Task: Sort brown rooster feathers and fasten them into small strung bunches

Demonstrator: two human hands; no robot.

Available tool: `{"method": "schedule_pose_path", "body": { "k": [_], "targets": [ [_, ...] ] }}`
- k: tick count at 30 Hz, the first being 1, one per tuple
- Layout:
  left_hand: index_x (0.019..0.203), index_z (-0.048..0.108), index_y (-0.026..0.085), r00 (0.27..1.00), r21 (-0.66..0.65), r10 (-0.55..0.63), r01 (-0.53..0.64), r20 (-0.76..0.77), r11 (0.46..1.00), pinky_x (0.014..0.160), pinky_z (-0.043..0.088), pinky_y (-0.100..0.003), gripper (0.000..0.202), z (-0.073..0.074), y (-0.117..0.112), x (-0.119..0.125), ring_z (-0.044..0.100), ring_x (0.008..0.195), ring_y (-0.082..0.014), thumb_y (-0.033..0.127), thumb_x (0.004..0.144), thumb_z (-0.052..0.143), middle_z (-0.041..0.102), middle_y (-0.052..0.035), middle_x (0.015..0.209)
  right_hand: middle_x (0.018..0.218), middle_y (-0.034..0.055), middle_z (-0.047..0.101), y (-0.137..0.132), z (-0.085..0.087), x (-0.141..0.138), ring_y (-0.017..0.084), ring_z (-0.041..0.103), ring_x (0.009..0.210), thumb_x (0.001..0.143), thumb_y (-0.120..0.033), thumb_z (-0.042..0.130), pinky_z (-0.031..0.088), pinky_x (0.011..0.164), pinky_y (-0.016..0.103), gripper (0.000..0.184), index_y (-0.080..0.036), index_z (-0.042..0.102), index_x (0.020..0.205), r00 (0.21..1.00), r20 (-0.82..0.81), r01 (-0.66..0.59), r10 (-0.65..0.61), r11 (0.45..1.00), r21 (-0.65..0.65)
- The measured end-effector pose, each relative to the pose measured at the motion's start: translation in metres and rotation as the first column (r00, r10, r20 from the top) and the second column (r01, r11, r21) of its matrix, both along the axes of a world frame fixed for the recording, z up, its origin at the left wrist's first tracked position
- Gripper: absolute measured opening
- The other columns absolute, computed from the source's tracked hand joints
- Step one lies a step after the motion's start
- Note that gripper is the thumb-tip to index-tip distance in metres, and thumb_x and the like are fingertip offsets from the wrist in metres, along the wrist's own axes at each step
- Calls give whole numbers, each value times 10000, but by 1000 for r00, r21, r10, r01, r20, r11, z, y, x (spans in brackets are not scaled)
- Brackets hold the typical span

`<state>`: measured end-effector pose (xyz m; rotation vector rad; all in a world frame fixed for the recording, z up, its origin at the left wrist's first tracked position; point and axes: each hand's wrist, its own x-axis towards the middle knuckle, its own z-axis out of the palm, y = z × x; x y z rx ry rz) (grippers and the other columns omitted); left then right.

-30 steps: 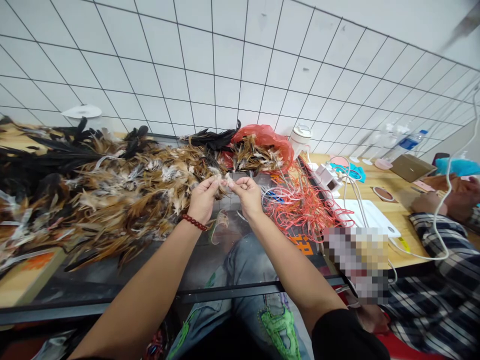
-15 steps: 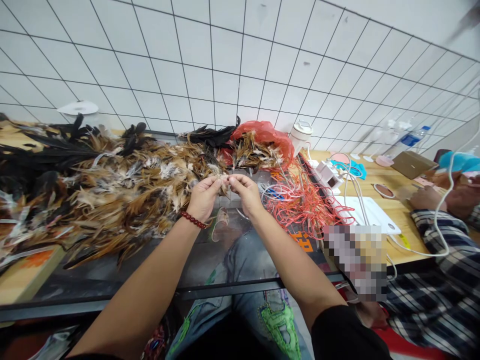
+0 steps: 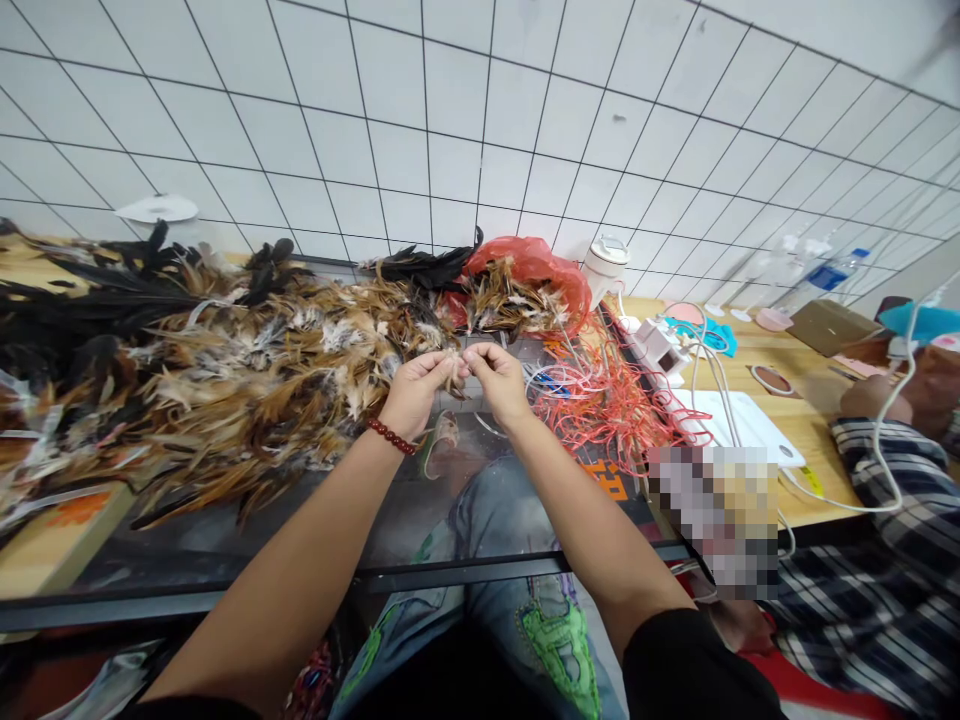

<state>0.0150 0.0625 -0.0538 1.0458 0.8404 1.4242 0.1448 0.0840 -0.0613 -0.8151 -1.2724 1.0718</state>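
Note:
My left hand, with a dark red bead bracelet at the wrist, pinches a small brown feather whose tip hangs below the fingers. Close against it, my right hand has thumb and forefinger pressed together at the feather's base; what exactly lies between them is too small to make out. Both hands hover above the dark glassy tabletop. Just left of them spreads a large heap of brown and white feathers. Behind the hands, more brown feathers lie in a red plastic bag.
Tangled red cords lie to the right. Beyond are a white lidded cup, a white power adapter with cables and a white flat scale-like device. Another person's plaid sleeve is at far right. Black feathers lie far left.
My hands have stayed together, with the right fingers shifted slightly and the feather showing a little more below the left fingers. The view has tilted slightly.

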Motion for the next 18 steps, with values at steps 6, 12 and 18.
{"method": "schedule_pose_path", "body": {
  "k": [6,12,18],
  "targets": [
    [672,719,140,997,-93,61,-66,-50,993,596,438,-254,296,-1,1,-1,555,592,-129,414,606,810,680,-49,654,787,9,633,-5,5,5,147,565,794,817,-356,626,444,805,285,186,-197,653,724,962,227,102,-151,971,215],
    [546,689,161,980,11,18,-16,-199,1000,627,430,-254,299,-4,2,0,542,635,-143,424,660,777,644,-47,636,815,19,636,-11,10,6,166,558,836,827,-342,632,445,848,301,161,-222,684,733,951,264,109,-163,972,208],
    [652,701,155,992,-92,-52,41,-117,995,608,424,-262,278,-5,2,0,524,578,-137,416,649,795,587,-20,571,952,49,650,-7,7,9,180,575,946,876,-367,582,442,930,330,211,-242,740,940,950,264,102,-168,964,247]
  ]
}}
